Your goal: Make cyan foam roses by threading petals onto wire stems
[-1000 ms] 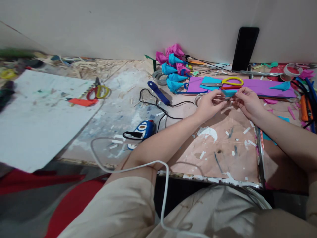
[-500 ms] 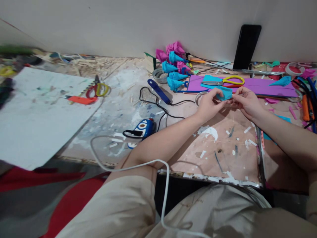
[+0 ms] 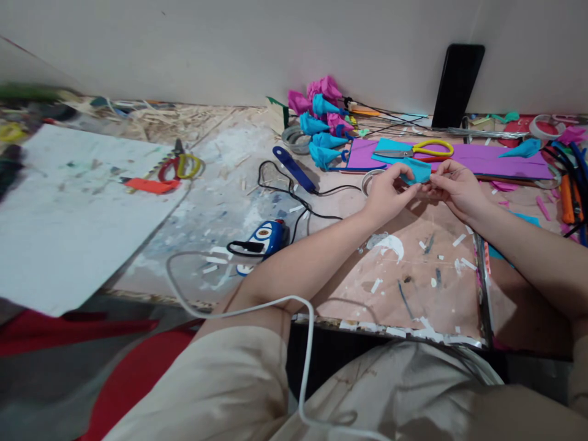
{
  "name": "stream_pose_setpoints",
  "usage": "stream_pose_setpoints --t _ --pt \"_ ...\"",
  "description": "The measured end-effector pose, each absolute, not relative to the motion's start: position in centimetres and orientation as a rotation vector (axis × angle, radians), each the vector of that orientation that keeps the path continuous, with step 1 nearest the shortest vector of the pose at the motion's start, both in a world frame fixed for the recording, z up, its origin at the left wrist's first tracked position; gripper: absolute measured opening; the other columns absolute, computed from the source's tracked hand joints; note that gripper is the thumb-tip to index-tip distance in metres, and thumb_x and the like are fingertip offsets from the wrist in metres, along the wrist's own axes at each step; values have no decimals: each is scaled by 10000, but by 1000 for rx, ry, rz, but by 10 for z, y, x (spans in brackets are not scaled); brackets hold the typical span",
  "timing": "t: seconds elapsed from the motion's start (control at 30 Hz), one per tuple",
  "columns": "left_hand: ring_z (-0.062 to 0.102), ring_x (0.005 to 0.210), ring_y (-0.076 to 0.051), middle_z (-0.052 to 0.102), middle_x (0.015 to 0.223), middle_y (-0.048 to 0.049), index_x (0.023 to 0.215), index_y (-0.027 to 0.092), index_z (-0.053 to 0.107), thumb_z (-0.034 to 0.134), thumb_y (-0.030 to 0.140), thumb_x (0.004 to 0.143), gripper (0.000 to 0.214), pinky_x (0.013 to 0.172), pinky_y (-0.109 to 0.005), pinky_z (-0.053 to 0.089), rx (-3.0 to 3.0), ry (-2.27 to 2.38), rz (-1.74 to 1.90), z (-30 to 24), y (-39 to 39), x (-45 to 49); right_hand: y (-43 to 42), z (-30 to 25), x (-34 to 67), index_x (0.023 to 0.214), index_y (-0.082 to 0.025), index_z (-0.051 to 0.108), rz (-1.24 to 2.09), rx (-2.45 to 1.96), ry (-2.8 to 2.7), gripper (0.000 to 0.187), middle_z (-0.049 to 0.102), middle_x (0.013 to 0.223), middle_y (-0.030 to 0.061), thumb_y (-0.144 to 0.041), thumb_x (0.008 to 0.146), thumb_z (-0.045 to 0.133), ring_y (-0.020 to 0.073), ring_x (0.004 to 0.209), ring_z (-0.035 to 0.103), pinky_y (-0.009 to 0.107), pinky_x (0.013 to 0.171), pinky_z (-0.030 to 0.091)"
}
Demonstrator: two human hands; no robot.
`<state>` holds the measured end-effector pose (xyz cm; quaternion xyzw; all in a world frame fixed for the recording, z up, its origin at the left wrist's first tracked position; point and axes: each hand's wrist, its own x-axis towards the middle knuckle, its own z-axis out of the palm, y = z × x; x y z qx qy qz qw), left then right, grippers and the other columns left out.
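My left hand point(image 3: 389, 191) and my right hand point(image 3: 454, 185) meet over the pink work board point(image 3: 413, 269), both pinching one small blue foam piece point(image 3: 417, 171) between their fingertips. Just behind them lies a purple foam sheet point(image 3: 487, 160) with yellow-handled scissors point(image 3: 416, 149) on it. A tape ring point(image 3: 369, 180) sits beside my left hand. A bunch of pink and blue foam cones point(image 3: 321, 125) lies further back to the left.
A black phone point(image 3: 457, 82) leans on the wall. A blue glue gun point(image 3: 264, 239) with black cord lies left of my forearm. Red-and-yellow scissors point(image 3: 181, 166) and a large white sheet point(image 3: 68, 208) sit left. Coloured sticks point(image 3: 567, 190) lie at right.
The blue foam piece has been turned up between my fingertips, so more of its face shows than a second ago. My hands stay in the same spot.
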<state>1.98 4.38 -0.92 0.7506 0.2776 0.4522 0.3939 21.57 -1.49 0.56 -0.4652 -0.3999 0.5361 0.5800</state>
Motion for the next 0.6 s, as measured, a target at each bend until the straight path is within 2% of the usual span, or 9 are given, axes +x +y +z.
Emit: stream_pose_setpoints --t 0.27,0.43,0.6 --pt "614 686 -99 682 852 22 925 206 619 871 358 861 302 633 -209 508 1697 729 1129 -11 43 24 -16 5 216 779 -245 594 1231 -1080 -928 625 794 713 -25 -523 559 1108 165 711 803 206 571 603" --pt "571 677 -84 606 772 55 884 210 582 874 290 825 309 630 -191 480 1560 732 1112 -8 39 26 -18 7 215 747 -236 593 1232 -1078 -905 625 786 692 -34 -492 531 1120 139 662 775 207 600 618" --pt "583 677 -74 598 815 56 912 209 569 843 267 841 289 628 -191 493 1497 685 1077 -7 37 26 -19 10 215 739 -235 564 1238 -1094 -940 623 781 722 -26 -469 553 1111 154 702 778 217 593 603"
